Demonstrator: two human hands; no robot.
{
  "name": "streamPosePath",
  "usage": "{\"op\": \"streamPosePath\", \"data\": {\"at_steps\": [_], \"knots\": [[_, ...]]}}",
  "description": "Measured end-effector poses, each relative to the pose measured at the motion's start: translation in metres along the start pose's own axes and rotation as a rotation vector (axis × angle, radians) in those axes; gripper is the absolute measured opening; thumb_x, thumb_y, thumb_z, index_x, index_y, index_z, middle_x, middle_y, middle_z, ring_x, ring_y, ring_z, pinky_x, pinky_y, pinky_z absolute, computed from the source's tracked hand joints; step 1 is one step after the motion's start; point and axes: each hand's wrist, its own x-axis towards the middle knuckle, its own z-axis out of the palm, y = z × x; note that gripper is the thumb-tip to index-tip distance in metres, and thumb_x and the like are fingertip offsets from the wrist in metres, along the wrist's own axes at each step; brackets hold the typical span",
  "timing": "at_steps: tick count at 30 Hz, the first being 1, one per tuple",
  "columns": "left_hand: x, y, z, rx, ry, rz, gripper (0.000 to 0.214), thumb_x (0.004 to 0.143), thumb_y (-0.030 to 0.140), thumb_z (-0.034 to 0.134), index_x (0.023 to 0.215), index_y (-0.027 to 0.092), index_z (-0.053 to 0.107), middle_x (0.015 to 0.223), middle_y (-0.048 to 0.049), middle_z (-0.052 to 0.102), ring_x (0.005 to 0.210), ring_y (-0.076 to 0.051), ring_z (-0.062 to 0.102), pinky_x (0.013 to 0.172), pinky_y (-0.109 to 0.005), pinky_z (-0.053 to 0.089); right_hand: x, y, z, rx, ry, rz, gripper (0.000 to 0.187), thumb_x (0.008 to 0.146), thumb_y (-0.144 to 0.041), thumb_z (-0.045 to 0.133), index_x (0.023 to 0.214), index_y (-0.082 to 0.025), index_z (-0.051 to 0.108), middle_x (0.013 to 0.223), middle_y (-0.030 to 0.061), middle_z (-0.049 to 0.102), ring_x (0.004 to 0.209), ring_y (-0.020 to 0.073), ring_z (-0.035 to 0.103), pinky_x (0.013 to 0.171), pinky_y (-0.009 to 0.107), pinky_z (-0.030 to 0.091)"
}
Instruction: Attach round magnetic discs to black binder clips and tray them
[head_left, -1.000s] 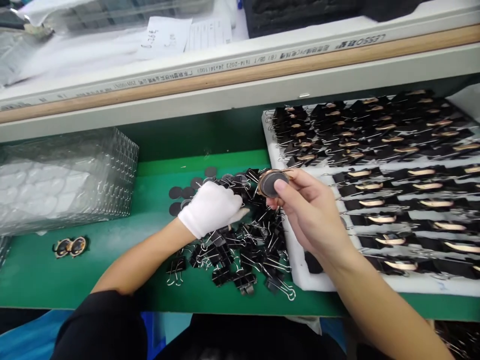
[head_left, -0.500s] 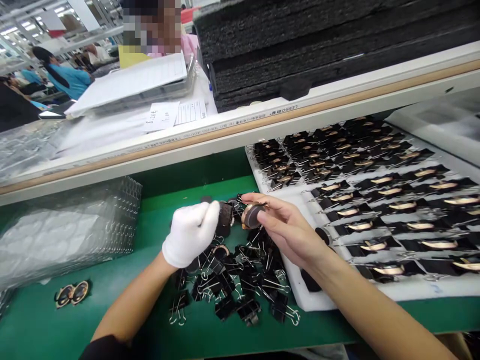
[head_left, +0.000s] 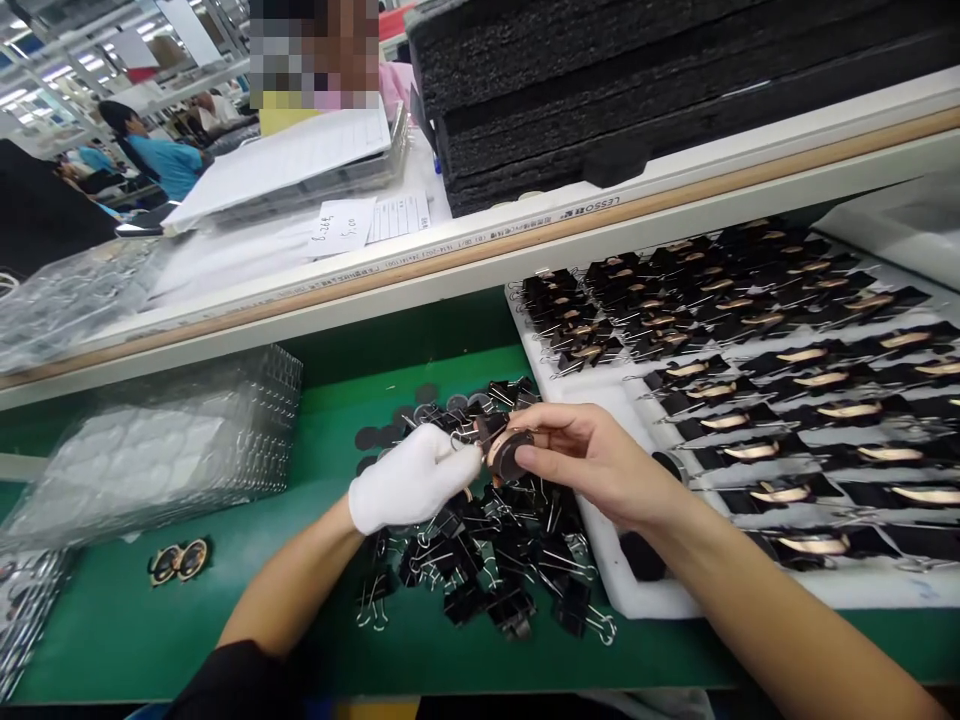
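Observation:
My left hand (head_left: 420,478), in a white glove, is closed on a black binder clip (head_left: 491,428) by its wire handle. My bare right hand (head_left: 592,458) pinches a round gold-rimmed piece (head_left: 501,450) with a dark disc (head_left: 511,456) against its face. The clip's black jaw sits right at the top edge of this piece; fingers partly hide where they meet. Beneath both hands lies a heap of loose black binder clips (head_left: 487,560) with silver handles. Flat dark discs (head_left: 367,438) are scattered behind the left hand.
On the right, a white foam tray (head_left: 637,592) carries rows of clipped gold-and-black pieces (head_left: 757,450). A gold-rimmed pair of round parts (head_left: 178,560) lies on the green table (head_left: 247,540). Stacked clear plastic trays (head_left: 247,440) stand left. A shelf edge (head_left: 450,262) crosses behind; people sit beyond.
My left hand has moved right, bringing the binder clip up against the gold-rimmed piece. My right hand still pinches that piece. The whole view has shifted slightly.

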Motion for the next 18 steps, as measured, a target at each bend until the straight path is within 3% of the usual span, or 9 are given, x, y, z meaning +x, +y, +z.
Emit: {"op": "streamPosePath", "data": {"at_steps": [2,6,12,18], "knots": [[-0.0002,0.002,0.0039,-0.007,0.083,-0.114,0.052,0.098,0.048,0.048,0.058,0.022,0.026,0.054,0.0055,0.025,0.051,-0.008,0.021,0.046,-0.027,0.018,0.0,-0.0024,-0.0004,-0.063,0.013,0.01,0.025,0.078,-0.037,0.091,0.093,-0.023,0.078,0.088,0.0039,0.079,0.084,0.019,0.076,0.081,0.033,0.063],[-0.0015,0.0049,0.0076,0.025,0.155,-0.165,0.054,0.094,0.051,0.057,0.056,0.02,0.035,0.051,0.0062,0.03,0.049,-0.007,0.026,0.046,-0.025,0.019,0.0008,-0.0053,0.0002,-0.114,0.016,0.032,0.027,0.076,-0.04,0.091,0.092,-0.022,0.078,0.084,0.0034,0.078,0.08,0.019,0.075,0.079,0.034,0.063],[0.0006,0.0029,0.0068,0.082,0.203,-0.125,0.046,0.094,0.041,0.054,0.056,0.019,0.04,0.051,0.0057,0.037,0.05,-0.007,0.031,0.047,-0.024,0.024,0.0005,-0.0053,-0.0029,-0.124,0.016,0.027,0.025,0.076,-0.035,0.092,0.093,-0.022,0.079,0.088,0.0036,0.079,0.082,0.0189,0.076,0.079,0.033,0.064],[0.0026,0.0015,0.0107,0.085,0.328,-0.049,0.04,0.086,0.029,0.054,0.053,0.02,0.033,0.049,0.0062,0.031,0.05,-0.007,0.026,0.049,-0.026,0.021,0.0005,-0.0047,-0.0076,0.004,-0.003,0.009,0.02,0.089,-0.04,0.082,0.1,-0.024,0.08,0.107,0.0065,0.08,0.098,0.0185,0.076,0.09,0.033,0.062]]}}
